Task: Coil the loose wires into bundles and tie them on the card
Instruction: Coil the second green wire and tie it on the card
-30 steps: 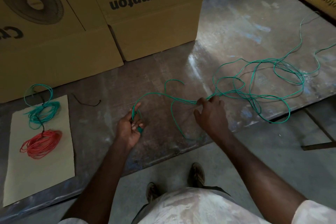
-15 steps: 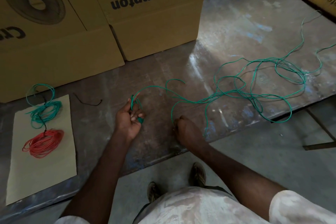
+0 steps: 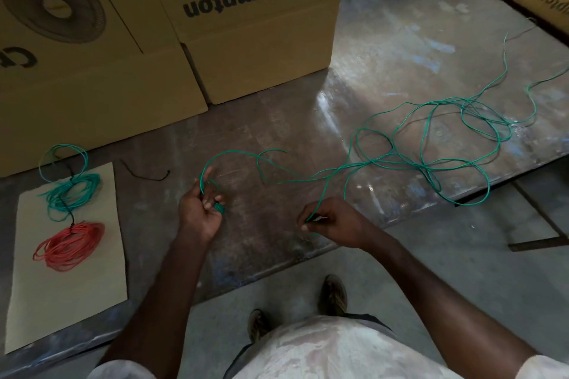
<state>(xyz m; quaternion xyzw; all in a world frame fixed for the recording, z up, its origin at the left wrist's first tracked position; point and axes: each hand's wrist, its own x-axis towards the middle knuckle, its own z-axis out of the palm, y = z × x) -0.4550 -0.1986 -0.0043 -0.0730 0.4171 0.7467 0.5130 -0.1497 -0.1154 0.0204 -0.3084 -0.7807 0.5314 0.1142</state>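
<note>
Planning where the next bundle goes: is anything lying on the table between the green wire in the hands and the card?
Only a short dark wire scrap lies on the table between the left hand with the green wire and the card, toward the boxes. The direct path looks clear.

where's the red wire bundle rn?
In the head view, the red wire bundle lies at the far left on the card, just below the green bundle and left of the left hand.

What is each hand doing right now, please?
Left hand: closed, holding a small started coil of the green wire.
Right hand: closed, pinching the same wire further along.
</note>
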